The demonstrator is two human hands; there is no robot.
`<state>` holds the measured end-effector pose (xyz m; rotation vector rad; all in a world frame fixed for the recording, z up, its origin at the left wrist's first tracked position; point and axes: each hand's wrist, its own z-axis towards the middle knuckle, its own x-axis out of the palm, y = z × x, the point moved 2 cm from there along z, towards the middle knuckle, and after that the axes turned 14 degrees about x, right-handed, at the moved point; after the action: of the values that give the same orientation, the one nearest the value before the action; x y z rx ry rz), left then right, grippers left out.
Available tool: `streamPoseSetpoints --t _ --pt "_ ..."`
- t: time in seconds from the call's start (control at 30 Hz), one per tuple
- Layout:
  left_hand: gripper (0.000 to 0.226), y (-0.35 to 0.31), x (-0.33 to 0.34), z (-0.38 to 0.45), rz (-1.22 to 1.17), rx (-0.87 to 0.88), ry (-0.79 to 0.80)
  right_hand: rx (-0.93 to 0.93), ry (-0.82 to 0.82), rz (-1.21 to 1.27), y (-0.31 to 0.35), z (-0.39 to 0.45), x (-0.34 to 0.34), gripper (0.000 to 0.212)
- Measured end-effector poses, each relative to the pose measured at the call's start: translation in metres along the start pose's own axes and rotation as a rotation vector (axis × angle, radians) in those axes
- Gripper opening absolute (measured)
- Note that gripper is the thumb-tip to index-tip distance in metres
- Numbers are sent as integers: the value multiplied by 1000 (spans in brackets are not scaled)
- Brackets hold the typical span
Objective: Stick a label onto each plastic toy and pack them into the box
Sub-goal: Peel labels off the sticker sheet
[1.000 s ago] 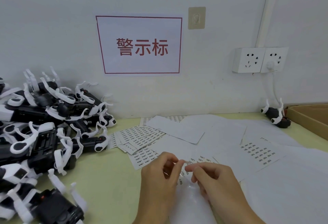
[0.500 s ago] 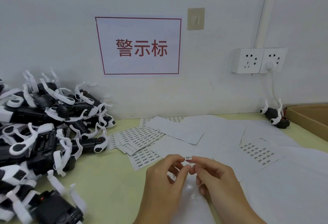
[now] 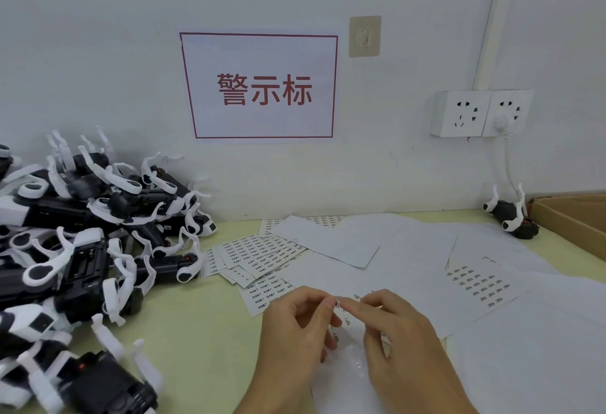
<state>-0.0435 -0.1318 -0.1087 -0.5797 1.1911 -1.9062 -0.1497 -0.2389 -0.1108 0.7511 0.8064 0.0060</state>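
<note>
My left hand (image 3: 295,331) and my right hand (image 3: 403,335) meet fingertip to fingertip low in the middle, above a white backing sheet (image 3: 347,381). Between them they pinch one tiny printed label (image 3: 337,302). A heap of black-and-white plastic toys (image 3: 82,249) covers the table's left side. One more toy (image 3: 511,216) lies alone at the back right, beside the cardboard box (image 3: 577,220). Sheets of small labels (image 3: 259,253) are spread in the middle.
Loose white paper sheets (image 3: 410,249) and another part-used label sheet (image 3: 478,285) cover the yellow-green table (image 3: 196,331). On the wall hang a red-framed sign (image 3: 262,85) and a double socket (image 3: 478,113) with a plugged cable.
My hands have lifted slightly from the backing sheet, and a small label now shows pinched between the fingertips of both hands.
</note>
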Motion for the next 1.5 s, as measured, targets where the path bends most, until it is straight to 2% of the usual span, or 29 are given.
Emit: streamPoseSetpoints --t 0.17,0.33,0.4,0.47,0.57,0.7,0.83,1.0,1.1,1.17,1.27,1.33,1.43,1.5 --pt "14 -1 0 0 42 2 0 -62 -79 -170 6 -2 -6 52" --pt "13 -2 1 0 35 19 -13 32 -98 -38 1 3 -4 25" --pt "13 -1 1 0 31 28 9 132 -76 104 3 4 -6 20" --pt "14 0 1 -1 36 47 40 251 -33 263 4 3 -5 21" --pt "18 1 1 -1 44 70 77 318 9 340 3 3 -4 26" --pt "21 2 2 -1 37 82 101 340 26 351 2 4 -4 29" --pt "7 -1 4 -1 28 101 112 338 41 363 3 3 -4 28" --pt "9 0 5 -4 86 140 122 303 34 322 3 3 -4 29" --pt "21 1 4 -8 334 307 53 328 23 322 0 4 -3 28" --pt "24 -9 0 -10 533 555 -67 371 41 335 -3 4 -3 27" --pt "28 -32 -6 -10 744 847 -134 416 91 325 -7 5 -2 26" --pt "26 -50 -10 -1 892 782 -125 420 110 322 -7 5 -1 25" --pt "18 -68 -19 32 1223 390 -35 411 127 316 -7 6 0 24" --pt "20 -67 -33 61 1362 235 62 412 131 317 -7 7 0 25"
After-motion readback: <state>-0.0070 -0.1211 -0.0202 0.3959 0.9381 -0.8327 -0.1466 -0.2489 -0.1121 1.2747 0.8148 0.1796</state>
